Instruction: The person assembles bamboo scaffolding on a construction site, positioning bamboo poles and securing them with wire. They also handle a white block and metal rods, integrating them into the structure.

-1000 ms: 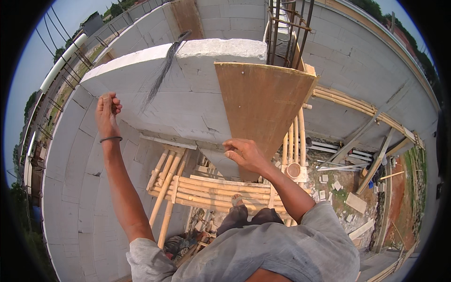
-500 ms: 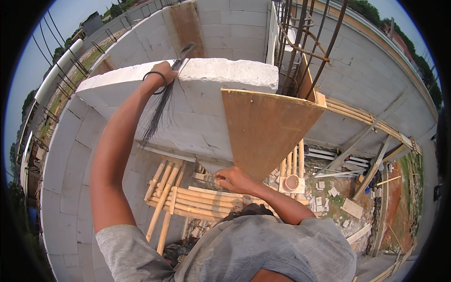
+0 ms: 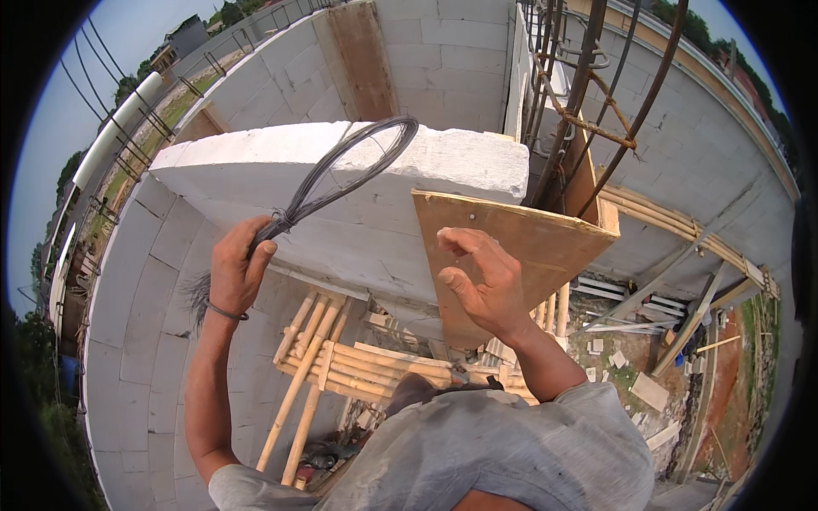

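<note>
My left hand is closed around a bundle of dark binding wire, lifted in front of the block wall. The bundle is bent into a long loop at its far end, and its loose strands fan out behind the wrist. A black band circles that wrist. My right hand is raised with nothing in it, fingers curved and the thumb apart. It is in front of a brown plywood panel; whether it touches the panel I cannot tell. White chalky blocks form the top of the wall beyond both hands.
Upright rusty steel bars with bent ties stand behind the plywood. Bamboo scaffolding poles lie below me. Rubble pieces are scattered on the ground at lower right. Bamboo poles and timber props run along the right wall.
The left hand has lifted the wire bundle off the wall top and drawn it nearer and to the left. My right hand has risen from low down to the front of the plywood.
</note>
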{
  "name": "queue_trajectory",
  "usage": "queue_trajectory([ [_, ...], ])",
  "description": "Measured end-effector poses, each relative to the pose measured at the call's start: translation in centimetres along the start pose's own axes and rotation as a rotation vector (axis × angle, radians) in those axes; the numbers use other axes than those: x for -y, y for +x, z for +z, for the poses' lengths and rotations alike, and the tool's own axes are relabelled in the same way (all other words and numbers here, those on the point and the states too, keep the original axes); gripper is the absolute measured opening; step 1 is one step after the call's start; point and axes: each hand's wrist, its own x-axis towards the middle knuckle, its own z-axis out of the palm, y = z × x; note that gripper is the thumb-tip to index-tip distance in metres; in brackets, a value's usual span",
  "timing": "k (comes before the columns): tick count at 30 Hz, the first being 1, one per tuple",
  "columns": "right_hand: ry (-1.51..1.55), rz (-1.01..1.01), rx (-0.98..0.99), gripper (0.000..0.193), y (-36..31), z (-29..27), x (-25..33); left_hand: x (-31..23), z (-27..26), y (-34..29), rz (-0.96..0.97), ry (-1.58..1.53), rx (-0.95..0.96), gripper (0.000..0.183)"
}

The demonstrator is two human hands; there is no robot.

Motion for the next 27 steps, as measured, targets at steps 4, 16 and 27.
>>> queue_trajectory([
  [4,-0.078,-0.085,-0.247,0.045,4.2,0.0,0.2,0.0,1.1,-2.8,-0.004,-0.061,-0.027,0.031],
  [16,-0.158,0.018,-0.083,0.015,6.8,5.8,1.9,4.8,6.3,-8.3,-0.103,-0.443,0.262,0.035],
  [27,-0.243,-0.134,0.064,0.018,5.4,10.1,0.1,4.0,16.1,-12.6,-0.402,-1.189,0.38,0.054],
])
